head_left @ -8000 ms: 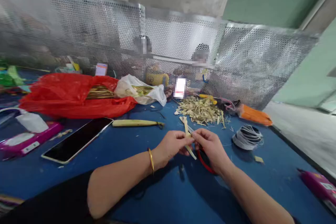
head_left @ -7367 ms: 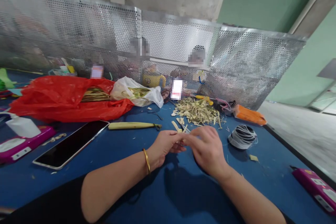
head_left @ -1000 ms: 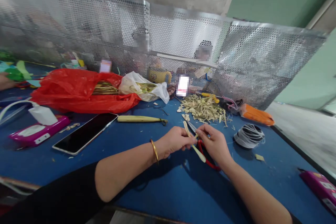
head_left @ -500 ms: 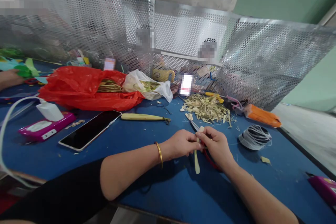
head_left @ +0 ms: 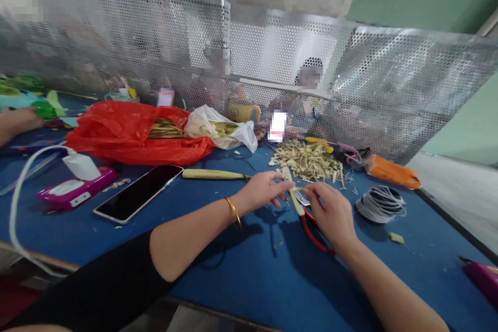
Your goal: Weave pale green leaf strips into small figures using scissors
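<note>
My left hand (head_left: 266,188), a gold bangle on its wrist, pinches a pale, flat plant strip (head_left: 298,205) between thumb and fingers. The strip slants from above the fingertips down toward me. From the right, my right hand (head_left: 332,210) has its fingertips closed on a thin, light strand that crosses the strip; where the strand ends is hard to see. Red-handled scissors (head_left: 317,236) lie beneath, partly covered by the strip and the right hand. Just beyond my hands is a heap of dry plant cuttings (head_left: 307,161).
A pale stalk (head_left: 216,174), a phone (head_left: 138,194) and a purple power strip (head_left: 78,187) lie to the left. Behind them sit a red bag (head_left: 112,132) and a white bag (head_left: 220,129). A spool (head_left: 380,205) stands right. A perforated metal screen (head_left: 272,46) borders the table.
The pale strip has swung from hanging below my fingers to slanting across the scissors. My hands have moved slightly apart, uncovering more of the red handles. The view has shifted a little.
</note>
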Action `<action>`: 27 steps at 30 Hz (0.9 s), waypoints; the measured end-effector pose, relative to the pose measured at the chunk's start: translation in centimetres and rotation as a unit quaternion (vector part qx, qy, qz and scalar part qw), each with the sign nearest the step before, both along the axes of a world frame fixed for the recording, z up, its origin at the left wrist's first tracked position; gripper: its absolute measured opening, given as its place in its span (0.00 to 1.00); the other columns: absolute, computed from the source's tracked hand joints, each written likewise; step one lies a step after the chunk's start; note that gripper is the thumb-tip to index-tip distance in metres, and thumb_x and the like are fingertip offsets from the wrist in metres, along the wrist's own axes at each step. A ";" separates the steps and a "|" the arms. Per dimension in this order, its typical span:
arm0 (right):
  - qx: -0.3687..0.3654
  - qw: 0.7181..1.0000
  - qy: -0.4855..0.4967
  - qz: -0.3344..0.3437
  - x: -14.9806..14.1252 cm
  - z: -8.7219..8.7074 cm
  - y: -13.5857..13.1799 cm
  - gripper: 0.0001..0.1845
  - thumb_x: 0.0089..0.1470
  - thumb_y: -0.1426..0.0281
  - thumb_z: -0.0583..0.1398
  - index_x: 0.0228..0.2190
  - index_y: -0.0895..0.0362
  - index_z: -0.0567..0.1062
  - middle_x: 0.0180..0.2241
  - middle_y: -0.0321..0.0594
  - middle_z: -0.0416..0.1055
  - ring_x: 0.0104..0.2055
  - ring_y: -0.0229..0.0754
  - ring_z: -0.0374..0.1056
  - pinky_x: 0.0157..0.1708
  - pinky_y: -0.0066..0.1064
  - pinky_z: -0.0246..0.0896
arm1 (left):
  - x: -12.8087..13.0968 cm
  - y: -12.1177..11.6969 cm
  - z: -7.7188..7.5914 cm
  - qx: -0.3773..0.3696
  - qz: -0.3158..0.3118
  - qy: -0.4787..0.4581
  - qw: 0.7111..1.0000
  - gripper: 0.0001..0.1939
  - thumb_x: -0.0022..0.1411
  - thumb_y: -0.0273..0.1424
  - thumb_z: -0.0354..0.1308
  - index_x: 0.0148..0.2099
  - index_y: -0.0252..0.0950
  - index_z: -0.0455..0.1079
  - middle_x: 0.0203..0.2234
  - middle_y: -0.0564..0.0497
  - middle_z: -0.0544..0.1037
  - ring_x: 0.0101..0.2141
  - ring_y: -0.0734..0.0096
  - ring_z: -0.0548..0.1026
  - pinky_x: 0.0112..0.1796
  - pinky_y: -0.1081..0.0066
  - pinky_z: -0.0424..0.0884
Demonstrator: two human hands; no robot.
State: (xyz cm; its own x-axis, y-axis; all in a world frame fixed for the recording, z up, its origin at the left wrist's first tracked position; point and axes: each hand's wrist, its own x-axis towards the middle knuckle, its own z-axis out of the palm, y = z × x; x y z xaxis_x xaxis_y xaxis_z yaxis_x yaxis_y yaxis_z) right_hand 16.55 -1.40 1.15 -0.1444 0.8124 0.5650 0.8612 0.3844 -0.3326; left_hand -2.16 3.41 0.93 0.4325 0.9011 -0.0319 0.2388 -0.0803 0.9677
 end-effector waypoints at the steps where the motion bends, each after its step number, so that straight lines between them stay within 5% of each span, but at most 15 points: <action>1: 0.014 1.000 0.001 -0.013 0.2 0.0 0.1 0.13 0.60 0.65 0.53 0.28 0.55 0.73 0.29 0.38 0.74 0.32 0.41 0.67 0.32 0.29 0.54 | -0.7 0.6 0.5 0.019 0.024 0.033 0.999 0.24 0.63 0.42 0.50 0.56 0.34 0.66 0.31 0.47 0.80 0.25 0.69 0.76 0.26 0.73 0.66; 3: 0.034 0.999 0.010 -0.031 0.4 0.0 0.2 0.12 0.61 0.64 0.54 0.30 0.55 0.73 0.31 0.38 0.75 0.32 0.41 0.68 0.32 0.28 0.55 | -2.6 1.8 1.5 0.136 0.069 0.183 0.971 0.19 0.63 0.32 0.49 0.55 0.34 0.68 0.36 0.45 0.80 0.33 0.66 0.78 0.33 0.72 0.69; 5: 0.068 0.997 0.006 -0.040 0.5 0.1 0.3 0.11 0.61 0.65 0.54 0.30 0.55 0.74 0.31 0.37 0.76 0.33 0.41 0.69 0.33 0.29 0.55 | -4.6 2.8 2.3 0.248 0.095 0.383 0.885 0.14 0.57 0.24 0.52 0.44 0.36 0.75 0.41 0.42 0.79 0.43 0.58 0.76 0.40 0.68 0.69; 8: 0.130 0.989 -0.035 -0.059 0.6 0.3 0.3 0.10 0.61 0.67 0.55 0.29 0.55 0.73 0.30 0.37 0.76 0.34 0.41 0.70 0.40 0.31 0.55 | -6.7 3.6 2.9 0.210 0.067 0.562 0.797 0.09 0.50 0.22 0.58 0.34 0.35 0.77 0.37 0.39 0.80 0.40 0.52 0.76 0.37 0.65 0.70; 15: 0.104 0.977 -0.122 -0.143 1.6 0.4 1.1 0.07 0.58 0.70 0.57 0.33 0.56 0.76 0.34 0.42 0.76 0.37 0.47 0.69 0.44 0.38 0.53 | -7.1 4.0 2.6 0.232 0.104 0.555 0.792 0.05 0.55 0.26 0.58 0.32 0.34 0.76 0.34 0.38 0.79 0.38 0.53 0.76 0.37 0.63 0.69; 17: 0.104 0.978 -0.113 -0.138 1.7 0.5 1.2 0.10 0.57 0.67 0.58 0.39 0.58 0.75 0.41 0.47 0.74 0.43 0.51 0.68 0.46 0.41 0.54 | -6.6 3.9 3.2 0.263 0.115 0.501 0.816 0.09 0.59 0.29 0.54 0.37 0.34 0.76 0.36 0.40 0.79 0.39 0.55 0.76 0.39 0.63 0.69; 18: 0.105 0.982 -0.098 -0.120 1.6 0.6 1.1 0.13 0.57 0.65 0.58 0.42 0.58 0.75 0.43 0.49 0.73 0.46 0.53 0.66 0.47 0.42 0.55 | -6.3 3.7 3.5 0.273 0.116 0.435 0.850 0.10 0.61 0.30 0.53 0.40 0.35 0.75 0.37 0.42 0.79 0.40 0.57 0.75 0.40 0.64 0.69; 21: 0.065 0.998 -0.001 -0.026 0.7 0.9 0.5 0.14 0.59 0.64 0.56 0.43 0.57 0.74 0.45 0.48 0.72 0.49 0.51 0.66 0.47 0.40 0.58 | -5.0 2.5 4.5 0.182 0.084 0.038 0.979 0.11 0.61 0.34 0.55 0.43 0.35 0.74 0.35 0.47 0.79 0.37 0.64 0.76 0.39 0.67 0.70; 24: -0.079 0.979 0.170 0.077 -0.8 0.8 -0.4 0.14 0.58 0.61 0.56 0.41 0.55 0.73 0.40 0.44 0.74 0.43 0.46 0.69 0.43 0.36 0.62 | -3.3 1.0 4.4 -0.011 0.031 -0.216 0.976 0.13 0.56 0.36 0.62 0.42 0.34 0.74 0.33 0.47 0.79 0.33 0.68 0.76 0.36 0.70 0.71; 27: -0.260 0.894 0.310 0.190 -2.4 0.0 -1.0 0.15 0.55 0.58 0.57 0.35 0.56 0.73 0.31 0.38 0.73 0.33 0.41 0.69 0.35 0.33 0.64 | -1.5 -0.3 3.3 -0.114 0.020 -0.297 0.948 0.10 0.55 0.31 0.64 0.40 0.34 0.74 0.32 0.48 0.78 0.31 0.71 0.76 0.34 0.72 0.72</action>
